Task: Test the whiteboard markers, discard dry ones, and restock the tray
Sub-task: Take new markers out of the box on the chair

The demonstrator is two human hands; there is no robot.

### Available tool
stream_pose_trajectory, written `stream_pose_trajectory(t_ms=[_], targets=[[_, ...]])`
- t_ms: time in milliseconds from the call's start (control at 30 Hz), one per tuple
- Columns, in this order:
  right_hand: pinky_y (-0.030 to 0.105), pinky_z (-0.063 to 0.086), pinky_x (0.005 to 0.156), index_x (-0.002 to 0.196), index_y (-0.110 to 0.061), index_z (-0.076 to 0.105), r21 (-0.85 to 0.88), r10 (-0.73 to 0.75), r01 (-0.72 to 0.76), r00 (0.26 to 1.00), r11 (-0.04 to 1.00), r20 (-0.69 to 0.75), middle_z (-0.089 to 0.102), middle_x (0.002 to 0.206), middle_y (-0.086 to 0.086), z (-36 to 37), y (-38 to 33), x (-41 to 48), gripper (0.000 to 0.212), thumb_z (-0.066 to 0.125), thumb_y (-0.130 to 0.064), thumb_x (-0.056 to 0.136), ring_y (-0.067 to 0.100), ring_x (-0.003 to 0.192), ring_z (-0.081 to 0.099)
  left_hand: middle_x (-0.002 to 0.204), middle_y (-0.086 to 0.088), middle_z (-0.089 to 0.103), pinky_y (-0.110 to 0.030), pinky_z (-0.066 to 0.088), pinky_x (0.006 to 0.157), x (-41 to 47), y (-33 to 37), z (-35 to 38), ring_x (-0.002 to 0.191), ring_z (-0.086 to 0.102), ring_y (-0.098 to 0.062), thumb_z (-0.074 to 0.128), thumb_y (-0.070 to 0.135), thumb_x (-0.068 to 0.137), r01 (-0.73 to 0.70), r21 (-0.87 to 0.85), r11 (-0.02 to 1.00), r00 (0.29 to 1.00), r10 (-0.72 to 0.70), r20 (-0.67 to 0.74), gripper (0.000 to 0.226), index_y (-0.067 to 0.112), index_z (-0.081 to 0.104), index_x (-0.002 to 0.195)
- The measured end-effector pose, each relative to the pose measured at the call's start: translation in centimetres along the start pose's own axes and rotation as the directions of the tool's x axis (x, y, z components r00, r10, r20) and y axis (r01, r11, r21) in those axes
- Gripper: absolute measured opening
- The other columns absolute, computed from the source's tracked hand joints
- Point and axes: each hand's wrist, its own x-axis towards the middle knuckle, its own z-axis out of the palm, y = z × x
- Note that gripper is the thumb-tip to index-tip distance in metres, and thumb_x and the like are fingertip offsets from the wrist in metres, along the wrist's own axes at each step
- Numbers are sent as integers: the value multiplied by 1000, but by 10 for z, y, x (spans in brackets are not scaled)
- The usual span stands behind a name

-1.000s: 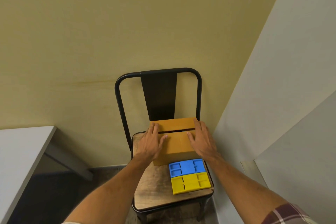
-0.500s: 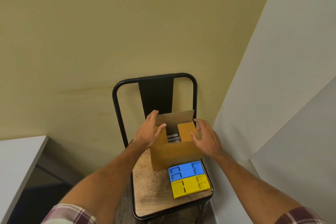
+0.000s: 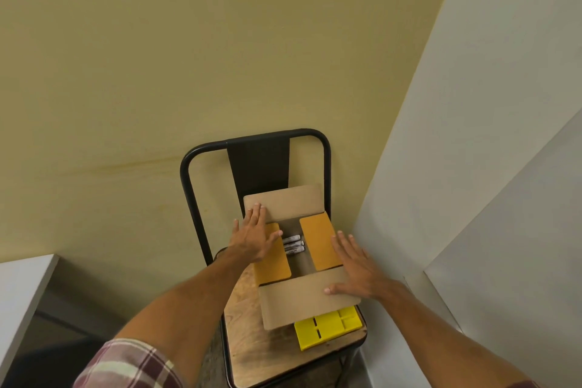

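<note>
Flaps [image 3: 302, 302] now spread, I see markers [image 3: 293, 244] lying crosswise in the box [image 3: 300, 264], nearer my left hand [image 3: 255, 236] than my right hand [image 3: 356, 268], both flat and empty.

The box [image 3: 301, 263], closed a second ago, now stands open. Its far flap [image 3: 288, 200] leans back toward the top of the frame, the near flap [image 3: 299, 301] is folded down toward the bottom, and the two orange side flaps spread left [image 3: 275, 266] and right [image 3: 318, 239]. Markers [image 3: 293, 244] now show in the gap. The left hand [image 3: 252, 239] has moved onto the left flap, fingertips on the far flap. The right hand [image 3: 356, 264] now presses flat on the near flap's right end. That flap now hides the blue tray, leaving only the yellow tray [image 3: 327, 327] showing.
</note>
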Motion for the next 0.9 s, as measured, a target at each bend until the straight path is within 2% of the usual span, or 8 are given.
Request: stream_pose_trajectory(t_ms=[67, 167, 233, 333, 467, 633, 767, 900], targets=[[50, -4, 114, 145, -18, -24, -9, 32, -31, 999, 999, 18, -39, 142, -4, 4, 0, 3, 139, 30, -98, 45, 25, 141, -24, 161, -7, -15, -52, -1, 118, 1, -1, 3, 148, -10, -25, 28, 63, 96, 12, 23, 1000, 999, -13, 46, 84, 14, -9, 154], [51, -5, 113, 145, -16, -24, -10, 57, -57, 998, 998, 24, -36, 147, -1, 5, -2, 5, 129, 50, -84, 64, 25, 141, -25, 160, -8, -19, -55, -5, 117, 2, 1, 7, 147, -15, -28, 27, 65, 95, 21, 56, 998, 996, -26, 81, 87, 14, -10, 154], [52, -7, 114, 146, -17, -23, 12, 47, -47, 998, 999, 32, -35, 149, -2, -1, -6, 6, 128, 51, -83, 65, 23, 140, -27, 160, -9, -20, -55, -8, 115, 0, 6, 8, 146, -18, -28, 28, 65, 95, 25, 66, 998, 999, -28, 34, 85, 14, -8, 154], [53, -10, 114, 148, -19, -18, 49, 42, -41, 999, 998, -30, -33, 151, -2, -11, -15, 14, 128, 33, -94, 58, 21, 140, -27, 160, -9, -18, -52, -11, 116, -7, 15, 9, 146, -19, -27, 30, 58, 98, -26, 84, 996, 992, 36, -120, 76, 14, 4, 155], [52, -7, 115, 151, -16, -7, -17, 59, -62, 986, 998, -156, -22, 156, 2, -16, -34, 28, 97, 35, -74, 84, 21, 143, -20, 157, -4, -24, -52, -12, 117, -14, 26, 20, 145, -21, -23, 28, 61, 97, -145, 186, 972, 972, 175, -156, 78, 13, 6, 155], [52, -3, 114, 150, -23, -9, -75, 74, -86, 986, 993, -148, -21, 156, 3, -5, -50, 39, 96, 50, -62, 85, 27, 143, -18, 159, -5, -25, -59, -12, 114, -21, 32, 34, 145, -23, -29, 33, 72, 89, -116, 245, 963, 991, 127, -30, 93, 13, 4, 154], [52, 3, 114, 149, -30, -9, -50, 70, -80, 983, 996, -169, -20, 156, 1, 0, -52, 38, 92, 57, -47, 88, 29, 143, -17, 159, -4, -24, -59, -9, 116, -25, 29, 33, 145, -23, -29, 49, 57, 87, -107, 194, 975, 994, 111, -10, 92, 14, 5, 155], [47, 8, 116, 149, -38, 5, -6, 11, -13, 951, 1000, -309, -4, 159, -1, -4, -49, 33, 75, 51, -36, 90, 24, 145, -3, 161, -2, -16, -55, -8, 117, -29, 24, 20, 147, -17, -25, 38, 58, 89, -172, 168, 971, 981, 184, -57, 83, 19, 6, 155]])
